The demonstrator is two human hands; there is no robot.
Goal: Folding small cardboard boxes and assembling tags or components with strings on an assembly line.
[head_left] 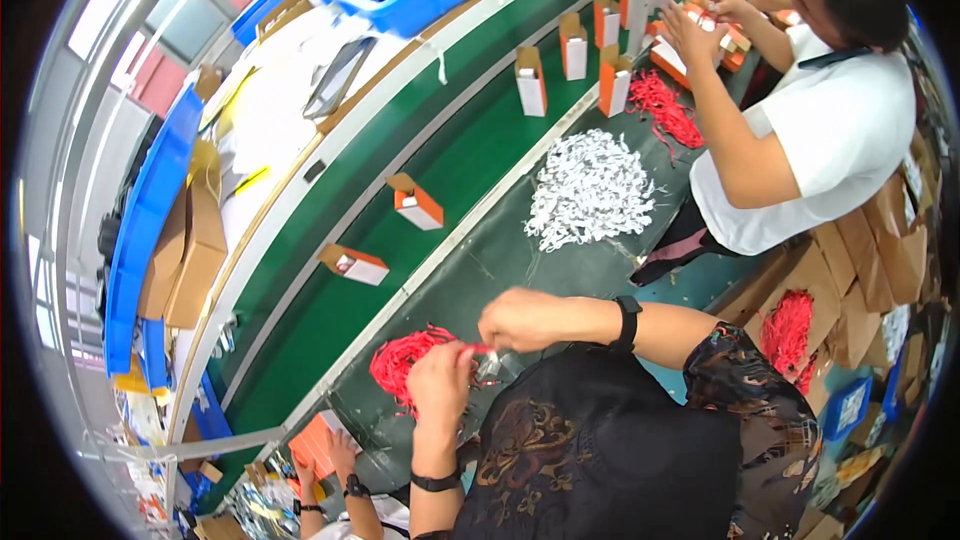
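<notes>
My left hand [440, 380] is closed in a pinch on a short red cord [480, 349] at chest height above the bench. Close by on its right, my right hand [522, 320] curls with thumb and fingers pinched together. The cord runs toward its fingertips, but what they grip is too small to make out. Something pale and shiny hangs just below the fingers. Behind my left hand lies a tangled pile of red cords [398, 365], partly covered by it. A large heap of small white pieces [590, 190] is spread farther off.
Orange-and-white boxes [418, 208] with open flaps stand along the green conveyor belt [470, 175]. A co-worker [810, 130] in white works at the far right beside another red pile [665, 110]. Another person's hands hold an orange box [316, 445] at lower left. Blue trays [430, 5] line the far side.
</notes>
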